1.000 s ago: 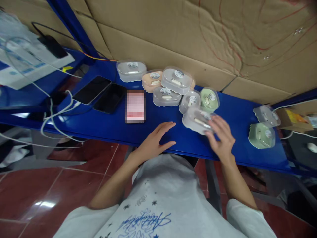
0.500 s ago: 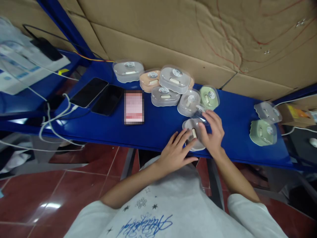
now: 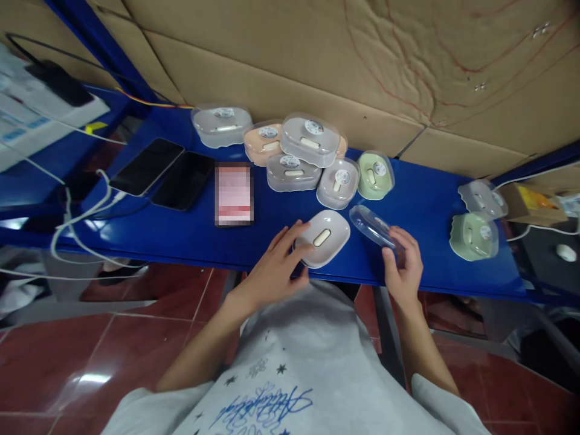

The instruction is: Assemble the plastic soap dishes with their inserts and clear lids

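Note:
My left hand (image 3: 281, 260) is at the left end of a grey soap box (image 3: 334, 244), fingers over its rim and thumb at the near side. The box has no cover on and shows a cream oblong piece in its middle. To the right, my right hand (image 3: 405, 266) grips one end of a clear plastic lid (image 3: 369, 225), held on edge and tilted, apart from the box. Behind them stand lidded soap boxes: a grey one (image 3: 339, 184), a green one (image 3: 376, 175) and a grey one on top of others (image 3: 310, 142).
Two dark phones (image 3: 147, 166) (image 3: 182, 181) and a screen with a blurred picture (image 3: 234, 196) lie on the blue table (image 3: 190, 241). White cables (image 3: 86, 220) hang at left. A green box (image 3: 473, 237) and a grey one (image 3: 483, 199) stand at right, before a cardboard wall (image 3: 272, 66).
The clear lid has come away from the grey soap box and moved right with my right hand. My left hand and the box have shifted left.

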Demonstrator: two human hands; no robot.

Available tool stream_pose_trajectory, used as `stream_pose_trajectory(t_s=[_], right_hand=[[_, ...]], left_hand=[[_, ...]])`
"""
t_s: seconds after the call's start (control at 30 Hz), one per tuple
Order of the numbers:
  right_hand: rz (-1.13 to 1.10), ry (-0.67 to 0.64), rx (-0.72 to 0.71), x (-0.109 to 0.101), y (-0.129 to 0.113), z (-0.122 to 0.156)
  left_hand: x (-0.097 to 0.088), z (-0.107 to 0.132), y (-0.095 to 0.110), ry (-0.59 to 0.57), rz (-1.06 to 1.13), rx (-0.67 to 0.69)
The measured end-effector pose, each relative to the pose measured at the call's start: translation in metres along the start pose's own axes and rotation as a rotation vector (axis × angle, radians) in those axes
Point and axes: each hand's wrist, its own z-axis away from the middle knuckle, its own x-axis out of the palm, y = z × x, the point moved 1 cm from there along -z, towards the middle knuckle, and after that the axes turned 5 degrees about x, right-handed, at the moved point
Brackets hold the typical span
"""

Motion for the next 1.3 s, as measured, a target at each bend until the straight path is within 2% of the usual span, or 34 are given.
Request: stream_pose_trajectory(t_s=[0.1,0.2,0.33,0.5,0.67,0.9,1.07,1.3], right_hand=[[-0.038,-0.114,-0.033,0.011,-0.009,-0.005],[-0.076,-0.223,-0.102,0.022,-0.019,-0.012],[-0.111,-0.383,-0.22,0.03,-0.029,-0.013],[-0.072,-0.522,-0.37,0.035,-0.034,-0.006],[-0.015,-0.571,-0.477,0.033,-0.03,-0.006],[0.073,-0.643,-0.457,0.025,-0.023,-0.006],[0.067,-0.619,-0.473,0.025,-0.025,-0.007],[0.099,-0.585,-0.522,0.03,-0.027,-0.006]], left_hand=[[0.011,-0.005,0.006,0.105,-0.126,-0.141],[0.02,-0.007,0.008,0.147,-0.068,-0.215],[0.01,-0.002,-0.006,0.093,0.207,-0.158],[-0.008,0.003,-0.019,-0.056,0.279,-0.123],[-0.013,0.003,-0.023,-0.099,0.291,-0.145],[-0.013,0.005,-0.026,-0.077,0.332,-0.133],[-0.014,0.003,-0.026,-0.102,0.312,-0.148],[-0.011,0.005,-0.027,-0.075,0.278,-0.168]])
